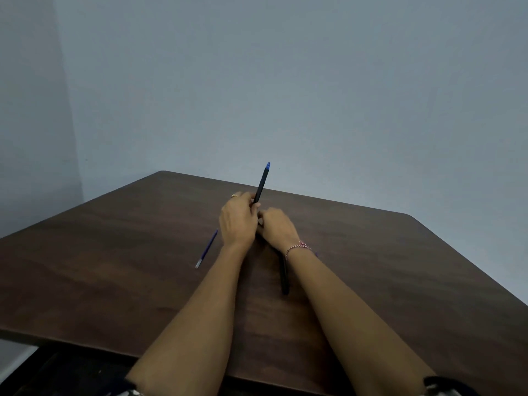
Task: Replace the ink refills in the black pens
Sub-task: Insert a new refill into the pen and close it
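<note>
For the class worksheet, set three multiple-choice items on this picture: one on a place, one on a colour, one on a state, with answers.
1. Where is the loose blue refill?
A. on the table, left of the left hand
B. between the forearms
C. inside a cup

2. What colour is the top end of the raised black pen?
A. red
B. blue
C. green

3. How is the second black pen?
A. standing upright
B. held in the air
C. lying flat on the table

Answers:
1 A, it lies alone outside the left hand.
2 B, the end above the grip is blue.
3 C, it rests flat beside the right forearm.
</note>
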Demonstrator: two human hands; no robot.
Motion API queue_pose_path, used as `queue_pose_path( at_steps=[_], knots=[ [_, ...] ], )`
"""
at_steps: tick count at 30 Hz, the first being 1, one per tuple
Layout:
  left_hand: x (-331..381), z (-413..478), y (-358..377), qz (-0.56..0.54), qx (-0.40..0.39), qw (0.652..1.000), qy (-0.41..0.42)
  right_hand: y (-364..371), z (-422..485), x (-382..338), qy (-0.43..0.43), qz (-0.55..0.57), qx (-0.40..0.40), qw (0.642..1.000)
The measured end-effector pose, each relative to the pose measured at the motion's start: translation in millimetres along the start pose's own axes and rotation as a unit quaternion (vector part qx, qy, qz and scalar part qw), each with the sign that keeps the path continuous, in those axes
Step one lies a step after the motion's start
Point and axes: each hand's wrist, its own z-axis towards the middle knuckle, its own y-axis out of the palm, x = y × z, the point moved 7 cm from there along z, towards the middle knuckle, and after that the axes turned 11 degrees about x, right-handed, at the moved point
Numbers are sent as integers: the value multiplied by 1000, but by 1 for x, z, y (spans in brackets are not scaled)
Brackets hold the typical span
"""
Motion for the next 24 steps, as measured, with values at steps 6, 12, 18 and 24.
queue_pose_path(
  at_steps=[6, 12, 18, 24],
  knots=[
    [1, 1, 2, 9, 0, 1000, 18, -24, 11, 24, 28, 50, 42, 997],
    [6, -1, 7, 8, -22, 999, 41, -60, -20, 88, 130, 286, 112, 943],
    [17, -3, 8, 8, -40, 996, 82, -77, -44, 116, 204, 422, 181, 865],
    [32, -13, 21, 20, -123, 983, 138, -92, -41, 119, 247, 548, 260, 756]
  ],
)
